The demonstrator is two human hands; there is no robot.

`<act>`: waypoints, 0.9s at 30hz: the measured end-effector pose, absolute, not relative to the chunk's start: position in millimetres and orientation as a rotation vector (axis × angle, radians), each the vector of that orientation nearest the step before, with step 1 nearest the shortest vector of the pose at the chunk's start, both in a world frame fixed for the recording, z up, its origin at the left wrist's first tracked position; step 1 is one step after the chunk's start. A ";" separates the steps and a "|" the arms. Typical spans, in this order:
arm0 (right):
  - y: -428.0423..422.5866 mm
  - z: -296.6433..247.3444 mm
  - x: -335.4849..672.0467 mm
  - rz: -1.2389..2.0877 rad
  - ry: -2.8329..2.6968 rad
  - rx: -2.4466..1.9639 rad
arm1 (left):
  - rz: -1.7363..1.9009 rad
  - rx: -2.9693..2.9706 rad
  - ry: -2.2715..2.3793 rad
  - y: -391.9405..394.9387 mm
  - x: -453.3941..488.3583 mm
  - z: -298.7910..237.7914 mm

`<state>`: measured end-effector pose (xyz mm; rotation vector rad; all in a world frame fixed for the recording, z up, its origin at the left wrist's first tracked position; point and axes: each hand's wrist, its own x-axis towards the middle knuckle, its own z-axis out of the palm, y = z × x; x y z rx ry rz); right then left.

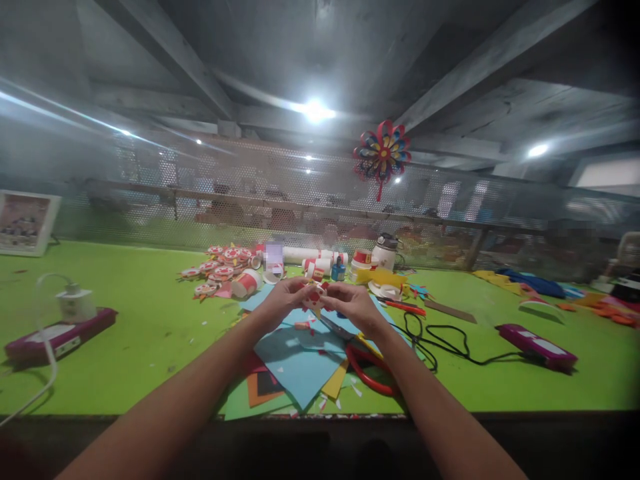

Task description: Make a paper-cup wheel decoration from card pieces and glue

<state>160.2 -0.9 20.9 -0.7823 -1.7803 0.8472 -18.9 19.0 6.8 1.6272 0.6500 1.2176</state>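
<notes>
Between my two hands is a small red-and-white paper craft piece [315, 297], round with red dots, like the finished ones in the pile. My left hand [283, 303] pinches its left edge, and my right hand [353, 305] grips the right edge. Fingers cover part of the piece. Below it lie blue paper sheets [305, 363] with small scraps on them. Scissors with red handles [373, 380] rest on the sheets beside my right forearm, blades pointing up and left. A second red-handled tool [405, 307] lies farther to the right.
Similar red-and-white paper pieces [220, 270] are heaped at the back left, near paper cups [247, 283]. A blue glue bottle [338, 269] and a flask [385, 252] stand behind my hands. Purple power strips [537, 347] with cords lie on the green table [165, 353].
</notes>
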 end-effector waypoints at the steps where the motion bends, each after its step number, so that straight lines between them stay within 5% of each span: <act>1: -1.2 21.5 160.6 0.864 -1.776 -0.801 | 1.193 1.609 0.654 19.2 -19.4 6.5; 27: 12.5 12.9 169.3 1.274 -1.486 -0.676 | 1.011 1.502 0.476 23.4 -23.3 2.0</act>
